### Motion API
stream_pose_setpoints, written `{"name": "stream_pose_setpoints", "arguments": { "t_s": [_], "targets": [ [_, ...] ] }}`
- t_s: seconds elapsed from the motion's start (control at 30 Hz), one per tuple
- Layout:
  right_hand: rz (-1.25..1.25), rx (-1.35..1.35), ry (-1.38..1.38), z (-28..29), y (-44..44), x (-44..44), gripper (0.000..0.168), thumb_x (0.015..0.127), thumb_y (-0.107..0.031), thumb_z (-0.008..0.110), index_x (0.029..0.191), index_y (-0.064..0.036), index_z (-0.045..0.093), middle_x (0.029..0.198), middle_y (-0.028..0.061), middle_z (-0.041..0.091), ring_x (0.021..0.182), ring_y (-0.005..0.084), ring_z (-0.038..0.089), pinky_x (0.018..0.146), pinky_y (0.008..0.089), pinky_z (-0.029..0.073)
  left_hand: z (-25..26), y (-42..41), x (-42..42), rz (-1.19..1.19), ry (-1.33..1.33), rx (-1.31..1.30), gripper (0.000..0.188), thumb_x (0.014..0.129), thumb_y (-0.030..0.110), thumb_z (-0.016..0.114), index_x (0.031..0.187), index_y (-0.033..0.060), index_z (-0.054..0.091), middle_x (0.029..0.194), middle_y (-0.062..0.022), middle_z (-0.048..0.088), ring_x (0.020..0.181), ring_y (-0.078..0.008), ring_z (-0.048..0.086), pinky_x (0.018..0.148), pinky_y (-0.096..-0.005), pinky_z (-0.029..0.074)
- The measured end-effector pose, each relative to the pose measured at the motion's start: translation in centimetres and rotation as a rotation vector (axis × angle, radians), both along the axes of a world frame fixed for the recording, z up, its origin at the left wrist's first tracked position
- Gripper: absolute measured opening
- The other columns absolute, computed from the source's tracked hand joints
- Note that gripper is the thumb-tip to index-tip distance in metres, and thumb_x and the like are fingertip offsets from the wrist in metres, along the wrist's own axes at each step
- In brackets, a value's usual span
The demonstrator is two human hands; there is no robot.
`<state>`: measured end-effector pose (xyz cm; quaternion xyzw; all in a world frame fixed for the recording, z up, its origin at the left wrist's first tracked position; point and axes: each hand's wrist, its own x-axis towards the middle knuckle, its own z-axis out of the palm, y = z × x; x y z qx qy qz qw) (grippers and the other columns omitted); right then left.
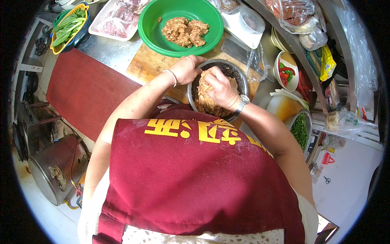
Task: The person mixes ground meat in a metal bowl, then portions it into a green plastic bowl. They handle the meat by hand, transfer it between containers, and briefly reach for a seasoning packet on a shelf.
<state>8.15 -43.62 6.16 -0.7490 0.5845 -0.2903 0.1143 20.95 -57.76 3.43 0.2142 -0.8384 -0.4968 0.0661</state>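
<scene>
A steel bowl (190, 97) holding seasoned minced meat (204, 97) stands near the front edge of a wooden cutting board (146, 62). My left hand (186, 70), a bracelet at its wrist, holds the bowl's rim at the upper left. My right hand (220, 88), with a watch at the wrist, is sunk in the meat with its fingers curled into it. Just beyond my hands is a green plastic basin (152, 36) with lumps of similar minced meat (184, 32) in it. A cleaver (236, 48) lies on the board to the right of the basin.
A white tray of wrapped meat (117, 23) and a yellow basket of leafy greens (68, 29) are at the back left. To the right are a bowl of red and green peppers (285, 71), a steel bowl of chopped greens (300, 129) and a clear plastic bag (257, 65).
</scene>
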Motion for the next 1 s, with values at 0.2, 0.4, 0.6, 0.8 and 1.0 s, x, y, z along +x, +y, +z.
{"name": "stream_pose_setpoints", "arguments": {
  "t_s": [0.2,0.4,0.6,0.8,1.0],
  "targets": [
    [-0.019,-0.033,-0.02,1.3,0.4,0.3,0.019,0.07,0.002,0.059,0.088,-0.004,0.055,0.091,0.0131,0.053,0.079,0.0333,0.06,0.069,0.0385,0.051,0.2,0.1,0.0,0.019,-0.001,0.058,0.041,0.082,0.006,0.059,0.123,0.006,0.057,0.105,-0.0199,0.066,0.095,-0.0269,0.065,0.085,-0.0358,0.049],
    [-0.405,0.431,-0.991,2.5,-1.9,-1.6,0.02,0.071,0.006,0.066,0.086,-0.004,0.057,0.081,0.0019,0.062,0.072,0.0115,0.059,0.064,0.0256,0.049,1.4,-0.1,-0.2,-0.006,-0.077,0.103,0.043,0.08,0.008,0.06,0.122,0.0048,0.057,0.106,-0.0207,0.065,0.1,-0.0305,0.062,0.09,-0.036,0.047],
    [-0.328,0.378,-1.231,7.4,-7.1,-2.9,0.027,0.076,0.012,0.062,0.097,-0.002,0.055,0.087,0.0092,0.066,0.07,0.0121,0.062,0.059,0.0213,0.051,1.6,0.0,0.2,0.021,-0.084,0.056,0.045,0.079,0.008,0.06,0.124,0.0015,0.055,0.109,-0.0241,0.062,0.105,-0.0342,0.06,0.093,-0.038,0.045],
    [-0.237,0.546,-0.972,8.1,-13.3,-2.1,0.048,0.077,0.007,0.059,0.123,-0.006,0.052,0.102,0.0067,0.06,0.091,0.0148,0.061,0.074,0.0307,0.052,0.6,-0.1,0.1,0.014,-0.061,-0.006,0.046,0.081,0.008,0.059,0.126,0.0022,0.053,0.11,-0.0229,0.063,0.102,-0.0308,0.061,0.092,-0.036,0.045],
    [-0.388,0.716,-0.805,7.0,-15.5,-0.8,0.043,0.086,-0.003,0.056,0.128,-0.003,0.049,0.123,0.0136,0.053,0.097,0.0206,0.059,0.075,0.0342,0.054,-0.2,0.2,0.3,0.033,-0.01,0.001,0.043,0.081,0.007,0.059,0.123,0.0004,0.055,0.106,-0.0216,0.064,0.1,-0.0304,0.062,0.09,-0.0358,0.046]
  ]
}}
